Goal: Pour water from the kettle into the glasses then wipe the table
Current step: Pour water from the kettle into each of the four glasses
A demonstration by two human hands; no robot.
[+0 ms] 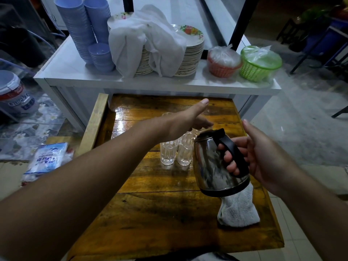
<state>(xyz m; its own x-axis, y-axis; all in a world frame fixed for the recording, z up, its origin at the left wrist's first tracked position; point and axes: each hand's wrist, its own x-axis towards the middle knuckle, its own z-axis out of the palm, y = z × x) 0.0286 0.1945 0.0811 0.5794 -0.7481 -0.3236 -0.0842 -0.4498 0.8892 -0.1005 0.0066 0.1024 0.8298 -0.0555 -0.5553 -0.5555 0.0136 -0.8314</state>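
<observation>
A steel kettle [212, 166] with a black handle hangs above the wooden table [160, 213], tilted toward the glasses. My right hand [259, 153] grips its handle. Several clear glasses [167, 153] stand clustered mid-table, just left of the kettle; the front left one holds some water. My left hand [186, 119] reaches over the glasses with fingers spread, fingertips at the kettle's lid, holding nothing. A folded white towel [239, 210] lies on the table under and behind the kettle's base.
A white counter [79, 72] behind the table carries stacked blue bowls [84, 29], plate stacks under a white cloth [148, 38], and a red basket [224, 61] and a green basket [259, 63]. A bucket [15, 95] and a plastic pack [47, 159] sit at left.
</observation>
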